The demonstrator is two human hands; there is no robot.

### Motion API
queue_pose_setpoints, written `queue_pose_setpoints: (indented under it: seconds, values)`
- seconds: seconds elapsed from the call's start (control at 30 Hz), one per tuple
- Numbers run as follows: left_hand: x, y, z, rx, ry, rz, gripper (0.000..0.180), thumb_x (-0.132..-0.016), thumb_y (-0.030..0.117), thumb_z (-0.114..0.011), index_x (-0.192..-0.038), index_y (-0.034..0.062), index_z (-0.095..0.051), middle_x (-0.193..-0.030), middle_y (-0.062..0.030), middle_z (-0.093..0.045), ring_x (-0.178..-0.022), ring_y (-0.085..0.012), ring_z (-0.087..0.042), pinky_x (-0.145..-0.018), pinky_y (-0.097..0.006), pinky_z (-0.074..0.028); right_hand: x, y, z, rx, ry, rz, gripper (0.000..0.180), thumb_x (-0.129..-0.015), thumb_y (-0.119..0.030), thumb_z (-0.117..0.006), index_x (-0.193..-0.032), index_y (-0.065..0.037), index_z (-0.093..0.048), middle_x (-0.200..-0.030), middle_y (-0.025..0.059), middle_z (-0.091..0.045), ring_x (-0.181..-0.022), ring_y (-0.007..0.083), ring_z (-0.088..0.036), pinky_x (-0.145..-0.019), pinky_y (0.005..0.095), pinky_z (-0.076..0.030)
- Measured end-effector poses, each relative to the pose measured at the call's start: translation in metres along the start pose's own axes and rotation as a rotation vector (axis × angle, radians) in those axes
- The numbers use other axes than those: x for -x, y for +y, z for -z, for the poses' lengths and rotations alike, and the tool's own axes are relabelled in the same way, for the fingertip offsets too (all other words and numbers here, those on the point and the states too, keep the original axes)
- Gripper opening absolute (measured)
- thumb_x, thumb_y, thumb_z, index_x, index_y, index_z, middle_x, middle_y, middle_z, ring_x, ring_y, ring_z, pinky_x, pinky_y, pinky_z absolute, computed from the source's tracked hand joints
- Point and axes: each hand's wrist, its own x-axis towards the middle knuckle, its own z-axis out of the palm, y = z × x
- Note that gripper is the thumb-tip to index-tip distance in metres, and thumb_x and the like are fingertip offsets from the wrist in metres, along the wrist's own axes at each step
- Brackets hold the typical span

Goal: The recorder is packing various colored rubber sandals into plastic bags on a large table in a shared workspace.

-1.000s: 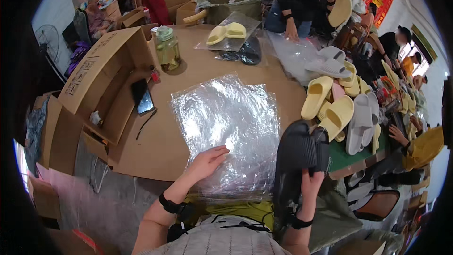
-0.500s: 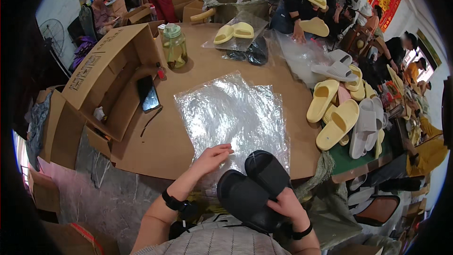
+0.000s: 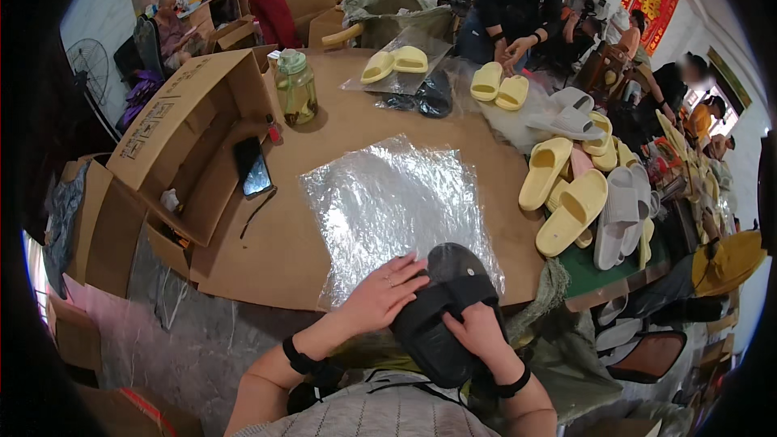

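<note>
A pair of black slide slippers [image 3: 429, 346] is held just in front of me, over the table's near edge. My right hand [image 3: 477, 330] grips them at the straps, thumb on top. Stretched flat, the fingers of my left hand [image 3: 384, 291] rest against the left slipper's upper part. Beyond the slippers lies a stack of clear plastic bags [image 3: 388, 202], shiny and slightly wrinkled. The undersides of the slippers are hidden from me.
An open cardboard box [image 3: 190, 125] stands on its side at left, beside a phone [image 3: 254, 168] and a green-lidded bottle [image 3: 296, 89]. Yellow slippers [image 3: 573, 210] and grey slippers [image 3: 619, 214] pile up at right. Across the brown table [image 3: 283, 251], a co-worker stands near yellow slippers [image 3: 487, 82].
My left hand has moved right onto the black slippers, which have turned and shifted slightly right. The co-worker has set the yellow pair down on the plastic.
</note>
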Motion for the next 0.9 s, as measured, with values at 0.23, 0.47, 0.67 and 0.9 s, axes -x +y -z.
queue_pose_setpoints:
  seconds: [0.23,0.47,0.67,0.9]
  values:
    - [-0.001,0.023,0.002,0.263,-0.105,-0.068,0.042,-0.096,0.009,-0.058,-0.138,0.0043,-0.055,-0.152,-0.0107,-0.044,-0.144,-0.0315,-0.038,-0.114,-0.044,-0.037,-0.058,0.007,-0.038,-0.082,0.315,0.047,0.046,-0.088,-0.034,-0.07,-0.065,0.005,-0.061,-0.067,0.0275,-0.06,-0.067,0.0453,-0.061,-0.063,0.053,-0.049]
    - [0.01,0.027,0.018,0.449,-0.252,0.015,0.038,-0.099,0.013,-0.057,-0.136,0.0072,-0.059,-0.149,-0.0111,-0.049,-0.142,-0.0316,-0.042,-0.112,-0.043,-0.04,-0.117,0.006,-0.05,-0.046,0.255,-0.197,0.042,-0.091,-0.034,-0.069,-0.089,0.008,-0.063,-0.092,0.0307,-0.062,-0.087,0.0476,-0.061,-0.075,0.0511,-0.05]
    - [0.032,-0.015,0.026,0.348,0.079,0.246,0.042,-0.091,0.018,-0.068,-0.13,0.0031,-0.062,-0.141,-0.0166,-0.056,-0.133,-0.0356,-0.051,-0.109,-0.045,-0.042,-0.045,-0.02,-0.032,0.025,0.274,0.256,0.068,-0.084,-0.026,-0.077,-0.138,0.003,-0.047,-0.136,0.026,-0.047,-0.123,0.0449,-0.046,-0.102,0.05,-0.042]
    - [0.041,-0.063,0.001,-0.085,0.281,0.467,0.05,-0.094,0.024,-0.063,-0.136,0.0012,-0.052,-0.144,-0.0236,-0.048,-0.129,-0.042,-0.05,-0.105,-0.048,-0.042,0.001,-0.045,0.067,-0.916,-0.66,0.014,0.027,-0.091,-0.023,-0.071,-0.108,-0.002,-0.07,-0.097,0.0137,-0.07,-0.09,0.0179,-0.065,-0.077,0.0313,-0.051]
